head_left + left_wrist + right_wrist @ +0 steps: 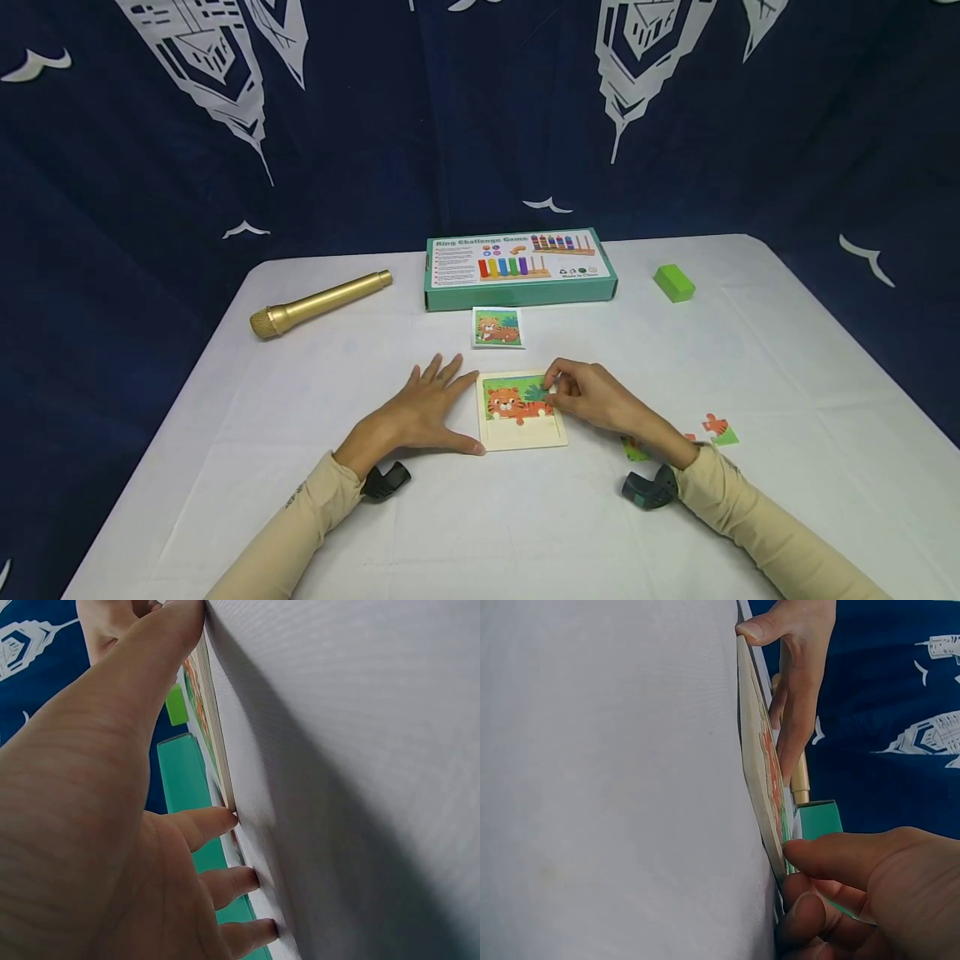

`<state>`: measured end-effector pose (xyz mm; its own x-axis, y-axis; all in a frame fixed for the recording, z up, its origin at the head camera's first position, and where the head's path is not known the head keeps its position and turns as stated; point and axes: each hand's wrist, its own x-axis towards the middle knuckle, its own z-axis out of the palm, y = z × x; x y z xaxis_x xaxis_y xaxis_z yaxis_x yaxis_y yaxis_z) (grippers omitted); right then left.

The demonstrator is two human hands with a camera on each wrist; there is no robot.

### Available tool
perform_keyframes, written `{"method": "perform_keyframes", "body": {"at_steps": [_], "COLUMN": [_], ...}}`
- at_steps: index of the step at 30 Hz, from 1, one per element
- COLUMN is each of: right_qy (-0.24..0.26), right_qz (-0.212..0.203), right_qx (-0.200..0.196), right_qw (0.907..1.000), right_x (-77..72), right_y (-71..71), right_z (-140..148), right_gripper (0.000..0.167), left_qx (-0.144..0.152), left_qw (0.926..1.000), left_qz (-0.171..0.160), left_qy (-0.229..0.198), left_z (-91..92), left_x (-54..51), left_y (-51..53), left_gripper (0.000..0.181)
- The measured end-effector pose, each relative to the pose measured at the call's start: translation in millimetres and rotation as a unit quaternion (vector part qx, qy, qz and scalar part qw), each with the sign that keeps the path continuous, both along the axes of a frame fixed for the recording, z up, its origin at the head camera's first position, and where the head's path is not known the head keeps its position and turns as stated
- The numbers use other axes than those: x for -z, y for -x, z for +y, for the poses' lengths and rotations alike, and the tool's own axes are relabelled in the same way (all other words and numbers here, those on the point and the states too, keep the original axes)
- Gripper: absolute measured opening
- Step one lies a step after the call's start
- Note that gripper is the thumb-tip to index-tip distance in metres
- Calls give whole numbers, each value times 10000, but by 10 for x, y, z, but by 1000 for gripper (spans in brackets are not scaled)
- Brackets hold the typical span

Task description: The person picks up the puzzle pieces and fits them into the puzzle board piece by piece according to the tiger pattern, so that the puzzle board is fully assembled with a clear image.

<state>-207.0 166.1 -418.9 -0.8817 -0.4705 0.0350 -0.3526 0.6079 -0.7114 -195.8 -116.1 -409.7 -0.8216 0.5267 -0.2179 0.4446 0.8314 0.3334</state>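
Observation:
A pale wooden puzzle board (522, 437) lies on the white table, with joined tiger pieces (513, 402) across its upper part and bare wood below. My left hand (427, 417) has its fingers spread, thumb and index fingertip touching the board's left corners. At the board's right side, my right hand (596, 396) has curled fingers, with thumb and index finger pinching at the right-end puzzle piece; the fingers partly cover it. The right wrist view shows that thumb on the board's edge (756, 780). Loose pieces (718, 427) lie to the right, some partly hidden under my right forearm.
Behind the board is a small tiger picture card (498, 327), then a green game box (521, 294). A gold microphone (322, 304) lies at the back left, and a bright green block (674, 283) at the back right. A dark blue curtain (480, 125) hangs behind the table.

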Motion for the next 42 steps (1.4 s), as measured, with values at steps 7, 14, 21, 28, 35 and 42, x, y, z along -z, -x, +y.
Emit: {"method": "perform_keyframes", "body": {"at_steps": [7,14,21,28,35,42], "right_qy": [30,149,273,77,73,111], "right_qz": [65,-91,-293,-574,-405,146], "right_qx": [-34,-226,-578,-583,-665,-807], "right_qw": [10000,9996,9975,9966,9969,9966], "right_x": [11,-36,-190,-276,-206,-121], "right_y": [5,-6,-54,-206,-394,-540], "right_z": [-2,37,298,705,995,1096], "right_gripper": [12,10,25,53,55,51], "left_qx": [-12,-19,8,-26,-26,-13], "left_qw": [10000,10000,10000,10000,10000,10000], "left_qz": [-6,7,13,23,35,38], "left_qy": [3,-11,-31,21,26,-8], "left_z": [-4,-3,1,9,6,-1], "left_x": [-12,-23,-23,-16,-4,12], "left_y": [2,-2,-15,-13,-6,-1], "left_gripper": [110,109,110,110,110,110]}}
